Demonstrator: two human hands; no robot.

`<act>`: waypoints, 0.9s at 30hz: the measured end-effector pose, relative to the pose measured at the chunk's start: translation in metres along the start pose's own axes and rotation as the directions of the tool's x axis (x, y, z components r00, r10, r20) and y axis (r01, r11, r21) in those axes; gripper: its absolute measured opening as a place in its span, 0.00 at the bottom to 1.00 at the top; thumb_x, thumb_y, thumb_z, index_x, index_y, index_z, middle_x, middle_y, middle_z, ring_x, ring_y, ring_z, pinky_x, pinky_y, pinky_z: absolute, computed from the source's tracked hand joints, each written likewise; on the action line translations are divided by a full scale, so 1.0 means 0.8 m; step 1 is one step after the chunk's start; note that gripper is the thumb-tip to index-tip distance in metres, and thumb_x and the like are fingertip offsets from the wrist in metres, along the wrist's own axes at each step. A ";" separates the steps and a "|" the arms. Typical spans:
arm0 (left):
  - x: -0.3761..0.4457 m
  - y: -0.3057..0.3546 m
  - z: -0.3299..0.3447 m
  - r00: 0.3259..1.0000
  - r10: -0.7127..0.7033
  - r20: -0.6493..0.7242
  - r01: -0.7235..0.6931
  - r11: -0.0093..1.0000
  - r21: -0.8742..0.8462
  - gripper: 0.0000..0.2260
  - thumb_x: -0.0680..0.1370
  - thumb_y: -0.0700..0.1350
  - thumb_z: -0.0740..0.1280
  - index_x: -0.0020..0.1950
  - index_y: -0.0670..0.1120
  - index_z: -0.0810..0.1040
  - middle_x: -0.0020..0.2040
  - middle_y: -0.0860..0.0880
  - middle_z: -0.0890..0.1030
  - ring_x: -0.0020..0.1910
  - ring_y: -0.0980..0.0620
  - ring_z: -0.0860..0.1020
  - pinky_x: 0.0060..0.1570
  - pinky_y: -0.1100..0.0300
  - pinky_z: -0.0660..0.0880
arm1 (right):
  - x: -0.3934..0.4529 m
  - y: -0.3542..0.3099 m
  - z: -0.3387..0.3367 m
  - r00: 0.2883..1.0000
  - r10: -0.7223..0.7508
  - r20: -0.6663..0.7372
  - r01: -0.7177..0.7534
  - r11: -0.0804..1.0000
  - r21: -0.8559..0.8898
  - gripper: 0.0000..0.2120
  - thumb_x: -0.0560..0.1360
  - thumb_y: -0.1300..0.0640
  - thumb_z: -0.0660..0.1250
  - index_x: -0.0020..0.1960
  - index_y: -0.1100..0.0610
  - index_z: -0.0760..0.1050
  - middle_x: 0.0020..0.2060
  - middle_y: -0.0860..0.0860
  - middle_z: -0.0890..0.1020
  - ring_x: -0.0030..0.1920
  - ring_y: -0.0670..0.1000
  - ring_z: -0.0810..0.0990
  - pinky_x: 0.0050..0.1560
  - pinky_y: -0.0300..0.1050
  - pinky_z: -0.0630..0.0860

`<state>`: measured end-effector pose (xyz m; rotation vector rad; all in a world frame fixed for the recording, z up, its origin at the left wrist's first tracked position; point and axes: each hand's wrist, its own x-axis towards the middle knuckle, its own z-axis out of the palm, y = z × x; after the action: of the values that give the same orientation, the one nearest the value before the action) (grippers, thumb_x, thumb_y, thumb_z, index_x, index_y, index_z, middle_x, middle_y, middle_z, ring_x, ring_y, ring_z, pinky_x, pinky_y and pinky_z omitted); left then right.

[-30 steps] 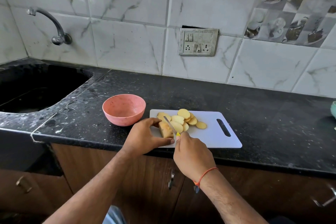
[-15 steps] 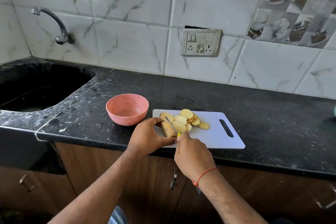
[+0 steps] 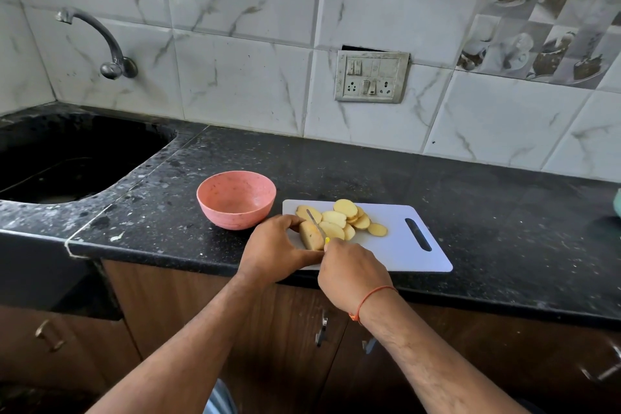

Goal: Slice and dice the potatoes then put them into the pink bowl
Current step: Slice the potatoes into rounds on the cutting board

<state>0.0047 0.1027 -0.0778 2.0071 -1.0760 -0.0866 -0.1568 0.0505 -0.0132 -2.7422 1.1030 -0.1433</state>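
Left-hand fingers curl round the potato chunk on the white board; right hand grips the knife, blade on it. Slices piled alongside, pink bowl just left on the bench.

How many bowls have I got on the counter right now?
1. The pink bowl stands on the black counter, just left of the cutting board. A teal object cut off at the right edge cannot be identified.
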 end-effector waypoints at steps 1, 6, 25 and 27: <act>0.000 0.000 0.000 1.000 0.007 -0.005 -0.007 1.000 0.006 0.39 0.58 0.75 0.78 0.63 0.56 0.82 0.55 0.61 0.83 0.53 0.61 0.80 0.55 0.56 0.81 | -0.004 0.004 0.002 1.000 -0.005 -0.001 0.005 1.000 -0.009 0.09 0.84 0.53 0.59 0.59 0.54 0.75 0.37 0.48 0.72 0.40 0.50 0.76 0.37 0.44 0.72; -0.002 0.000 -0.002 1.000 0.014 0.000 -0.014 1.000 0.026 0.40 0.59 0.74 0.78 0.65 0.54 0.83 0.57 0.60 0.83 0.53 0.60 0.80 0.55 0.56 0.80 | -0.005 0.006 -0.001 1.000 -0.015 0.020 0.015 1.000 -0.018 0.08 0.83 0.53 0.59 0.58 0.53 0.75 0.38 0.48 0.73 0.39 0.48 0.75 0.35 0.43 0.70; -0.002 0.000 -0.007 0.999 0.040 0.028 -0.041 0.999 0.035 0.37 0.64 0.71 0.79 0.67 0.53 0.84 0.59 0.58 0.84 0.55 0.59 0.80 0.57 0.57 0.79 | 0.013 0.004 -0.020 0.981 -0.008 0.194 0.002 0.999 0.032 0.08 0.82 0.56 0.58 0.46 0.51 0.74 0.39 0.52 0.79 0.41 0.52 0.79 0.35 0.45 0.69; -0.002 0.001 -0.008 0.997 0.054 0.050 -0.056 0.997 0.045 0.40 0.65 0.71 0.79 0.71 0.52 0.81 0.65 0.57 0.83 0.60 0.58 0.80 0.61 0.58 0.78 | 0.012 0.005 -0.016 0.981 -0.003 0.192 -0.002 1.000 0.024 0.08 0.82 0.55 0.59 0.45 0.50 0.73 0.39 0.51 0.80 0.41 0.52 0.79 0.36 0.46 0.71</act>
<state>0.0060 0.1076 -0.0738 2.0238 -1.1731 -0.0825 -0.1543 0.0392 -0.0010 -2.6683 1.0410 0.1052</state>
